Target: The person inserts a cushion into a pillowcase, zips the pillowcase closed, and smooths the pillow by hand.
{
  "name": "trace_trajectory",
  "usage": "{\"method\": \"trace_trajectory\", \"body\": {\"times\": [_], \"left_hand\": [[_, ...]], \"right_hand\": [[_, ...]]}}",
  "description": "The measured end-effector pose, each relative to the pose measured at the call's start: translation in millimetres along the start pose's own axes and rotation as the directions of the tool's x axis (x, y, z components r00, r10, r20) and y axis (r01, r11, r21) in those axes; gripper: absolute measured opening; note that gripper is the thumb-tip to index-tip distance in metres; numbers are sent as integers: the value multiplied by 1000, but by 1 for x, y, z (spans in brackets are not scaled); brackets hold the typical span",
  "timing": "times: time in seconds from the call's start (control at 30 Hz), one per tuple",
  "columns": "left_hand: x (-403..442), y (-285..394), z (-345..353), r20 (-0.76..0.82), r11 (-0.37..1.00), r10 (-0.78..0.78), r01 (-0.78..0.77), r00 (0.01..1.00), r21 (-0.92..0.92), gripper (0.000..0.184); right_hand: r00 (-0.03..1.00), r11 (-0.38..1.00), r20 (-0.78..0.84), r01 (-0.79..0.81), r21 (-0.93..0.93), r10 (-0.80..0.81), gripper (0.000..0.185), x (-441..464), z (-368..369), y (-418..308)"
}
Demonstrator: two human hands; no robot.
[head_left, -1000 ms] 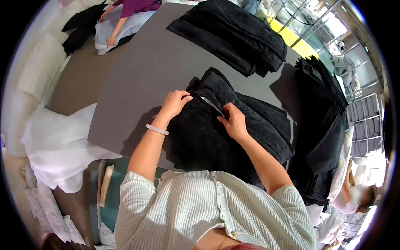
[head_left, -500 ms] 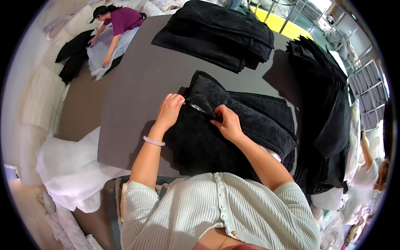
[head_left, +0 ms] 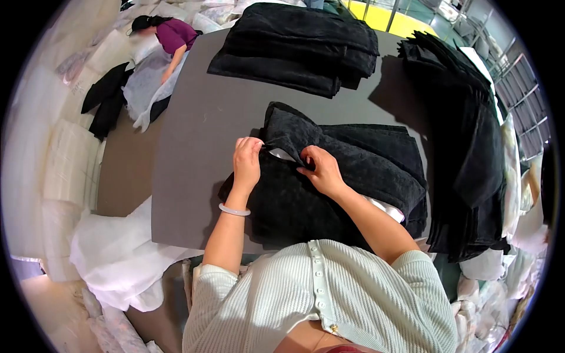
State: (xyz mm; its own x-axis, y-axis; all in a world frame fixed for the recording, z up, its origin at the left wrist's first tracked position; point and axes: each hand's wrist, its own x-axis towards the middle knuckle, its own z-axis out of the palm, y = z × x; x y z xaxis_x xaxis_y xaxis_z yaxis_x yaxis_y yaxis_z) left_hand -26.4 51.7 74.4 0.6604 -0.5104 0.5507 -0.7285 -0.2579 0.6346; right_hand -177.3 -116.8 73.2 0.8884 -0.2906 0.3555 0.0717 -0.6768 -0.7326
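In the head view, a black velvety fabric cover [head_left: 365, 167] lies on a pile of similar black fabric [head_left: 282, 206] in front of me. My left hand [head_left: 246, 163], with a pale bangle at the wrist, pinches the cover's left edge between thumb and fingertips. At the edge of an opening in the cover, my right hand [head_left: 322, 170] is closed on the fabric. Between the two hands a strip of white material [head_left: 282, 154] shows inside the opening. More white shows under my right forearm.
Folded black fabric [head_left: 294, 47] is stacked at the far side of the grey table [head_left: 194, 129]. A tall black stack [head_left: 465, 147] hangs over the right edge. White sheer material [head_left: 118, 253] lies at the left. A co-worker in a purple top [head_left: 175, 36] handles whitish fabric beyond.
My left hand has turned more upright at the cover's edge, its pinch kept. My right hand stays on the opening. The whole view has shifted slightly, and the co-worker's arms have moved.
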Motion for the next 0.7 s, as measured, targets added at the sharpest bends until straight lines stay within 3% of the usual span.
{"method": "trace_trajectory", "body": {"times": [0.03,0.07,0.13,0.17,0.23,0.27,0.37,0.4,0.43,0.47,0.5,0.53,0.6,0.63,0.67,0.7], "left_hand": [[-7,-8,11,-85,959,-237,220,968,-178,24],[-12,-34,22,38,678,-550,473,834,-562,23],[-15,-35,28,59,545,-644,511,763,-664,22],[-11,-27,27,60,550,-639,509,767,-662,22],[-3,7,20,-82,809,-515,453,853,-374,22],[-2,20,16,-195,979,-205,205,959,-23,23],[-11,27,19,-205,968,79,-26,976,248,22],[-11,23,20,-203,967,84,-30,975,254,22],[-11,17,21,-246,959,-283,272,927,-78,21],[-12,11,23,-165,757,-615,518,771,-399,20],[-11,4,25,-133,647,-674,494,727,-580,21],[-17,0,29,-133,651,-670,492,730,-578,21],[-14,20,26,-257,890,-443,387,859,-241,20],[-14,23,24,-269,980,-181,197,946,36,18],[-15,22,25,-263,980,-184,198,947,29,18],[-17,20,24,-261,979,-106,146,960,141,16]], "right_hand": [[1000,1000,10,-22,7,22,36,0,0,-1],[1000,1000,9,-22,9,22,36,-2,0,-2],[991,985,16,132,-114,-131,46,-2,1,-5],[992,978,68,119,-169,-109,52,-4,-2,-4],[994,983,65,102,-155,-93,50,-3,-5,-8],[995,986,62,87,-143,-79,48,-2,-8,-9],[998,994,36,45,-96,-42,43,-1,-6,-14],[998,995,32,48,-91,-45,43,0,-6,-16],[998,993,41,51,-110,-47,41,-1,-7,-18],[998,990,51,54,-130,-48,40,-4,-7,-19],[998,991,52,50,-125,-43,40,-7,-5,-18],[996,988,40,81,-131,-77,40,-9,-4,-13],[994,983,17,111,-147,-110,41,-5,-3,-12],[994,985,16,112,-133,-111,40,-5,-4,-11],[993,986,15,114,-120,-113,40,-6,-6,-11],[994,987,17,106,-121,-105,40,-10,-4,-12]]}}
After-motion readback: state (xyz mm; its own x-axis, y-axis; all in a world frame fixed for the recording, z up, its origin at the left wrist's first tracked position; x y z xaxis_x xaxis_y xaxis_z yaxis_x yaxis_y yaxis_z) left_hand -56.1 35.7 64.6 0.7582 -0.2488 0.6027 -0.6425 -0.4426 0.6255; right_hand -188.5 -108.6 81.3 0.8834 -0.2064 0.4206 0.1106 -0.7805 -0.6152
